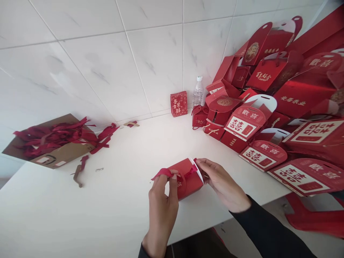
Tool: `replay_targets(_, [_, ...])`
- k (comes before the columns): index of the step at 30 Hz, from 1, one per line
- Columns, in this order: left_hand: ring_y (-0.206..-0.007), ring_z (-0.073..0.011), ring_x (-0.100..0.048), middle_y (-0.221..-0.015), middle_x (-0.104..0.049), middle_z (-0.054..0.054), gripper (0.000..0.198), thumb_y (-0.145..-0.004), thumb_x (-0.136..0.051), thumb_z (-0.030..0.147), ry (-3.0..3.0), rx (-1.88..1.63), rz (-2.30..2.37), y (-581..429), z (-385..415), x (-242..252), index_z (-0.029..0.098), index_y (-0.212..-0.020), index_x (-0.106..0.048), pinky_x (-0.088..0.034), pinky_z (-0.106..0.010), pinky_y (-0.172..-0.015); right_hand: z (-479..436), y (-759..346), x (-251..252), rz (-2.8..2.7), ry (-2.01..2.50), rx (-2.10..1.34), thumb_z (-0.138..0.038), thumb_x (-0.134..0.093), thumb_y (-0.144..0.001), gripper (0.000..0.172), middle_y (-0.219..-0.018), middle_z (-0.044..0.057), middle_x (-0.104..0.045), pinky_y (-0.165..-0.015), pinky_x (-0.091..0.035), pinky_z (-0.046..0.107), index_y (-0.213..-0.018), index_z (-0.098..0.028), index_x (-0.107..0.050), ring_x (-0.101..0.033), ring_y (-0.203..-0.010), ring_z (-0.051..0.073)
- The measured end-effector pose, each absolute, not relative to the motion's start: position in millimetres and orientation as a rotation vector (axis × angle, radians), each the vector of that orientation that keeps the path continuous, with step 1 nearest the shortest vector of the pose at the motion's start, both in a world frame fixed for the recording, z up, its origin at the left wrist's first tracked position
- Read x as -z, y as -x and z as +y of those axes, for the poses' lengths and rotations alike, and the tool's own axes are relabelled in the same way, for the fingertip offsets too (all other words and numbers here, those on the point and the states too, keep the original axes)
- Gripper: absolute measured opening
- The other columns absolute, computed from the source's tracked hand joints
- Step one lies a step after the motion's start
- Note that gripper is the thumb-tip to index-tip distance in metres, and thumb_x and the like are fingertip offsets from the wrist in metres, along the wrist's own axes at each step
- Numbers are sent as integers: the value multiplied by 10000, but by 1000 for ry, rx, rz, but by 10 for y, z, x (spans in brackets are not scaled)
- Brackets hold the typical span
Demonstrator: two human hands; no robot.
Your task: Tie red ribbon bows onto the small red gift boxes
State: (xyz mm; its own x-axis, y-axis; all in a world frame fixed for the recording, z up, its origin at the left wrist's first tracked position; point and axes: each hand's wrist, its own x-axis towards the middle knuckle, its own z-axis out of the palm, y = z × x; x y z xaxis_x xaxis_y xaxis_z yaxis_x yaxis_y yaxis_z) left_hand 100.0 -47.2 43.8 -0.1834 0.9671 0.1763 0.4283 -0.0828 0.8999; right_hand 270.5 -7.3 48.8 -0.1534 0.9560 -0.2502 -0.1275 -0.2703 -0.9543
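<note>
A small red gift box (189, 184) with gold print lies on the white table in front of me, its right end edged by a white curved flap. A red ribbon (164, 172) runs over the top of the box and by the flap. My left hand (163, 199) pinches the ribbon's loose end between thumb and fingers at the box's left side. At the flap end, my right hand (221, 182) has its fingers closed on the box's edge, close to the ribbon there. Part of those fingers is hidden behind the flap.
On the left stands a cardboard box (57, 157) full of red ribbons, with loose ribbon pieces (79, 172) near it. Many red gift boxes (242, 123) are piled at the right. A small patterned box (178, 104) and a clear bottle (197, 92) stand by the tiled wall.
</note>
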Motion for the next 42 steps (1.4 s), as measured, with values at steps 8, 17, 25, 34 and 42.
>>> replay_targets(8, [-775,-163,-611,-930,-700,-43,305,-996,-506,445,-1338,-1321,1492,-956,-433,-536,213,-826,-608,-489,-277,-745,-177,-2552,-623,-1353,1230,-1240,-504,-526,-1011,264,-996,47,-707,-696,-472,296,-980,-244,-550,-640,-844,211])
replay_targets(17, [-706,-152,-561,-736,-614,-8,322,-995,-488,414,-1357,-1201,1396,-1009,-345,-612,202,-771,-581,-447,-268,-684,-105,-2514,-632,-1475,1111,-1199,-389,-564,-1006,186,-1026,40,-693,-820,-524,312,-1122,-242,-569,-670,-976,205])
replay_targets(25, [-558,-126,-369,-637,-465,23,265,-912,-529,405,-1392,-979,1386,-1081,-271,-709,211,-737,-488,-273,-262,-509,173,-2494,-952,-1943,795,-1162,-266,-521,-1027,192,-1168,31,-712,-906,-545,318,-1164,-257,-655,-678,-1072,194])
replay_targets(34, [-534,-114,-279,-572,-338,36,490,-910,-497,571,-1252,-936,1276,-981,-223,-691,225,-599,-344,-223,-273,-505,336,-2704,-986,-2361,717,-921,-95,-436,-949,526,-1257,79,-677,-1002,-499,416,-1442,-266,-503,-624,-1165,234])
replay_targets(42, [-725,-173,-567,-698,-608,-15,337,-949,-519,454,-1158,-1017,1229,-934,-226,-746,207,-777,-671,-436,-281,-671,261,-2775,-1145,-2295,1015,-731,-200,-479,-988,320,-734,-25,-633,-685,-464,300,-1283,-257,-591,-616,-699,193])
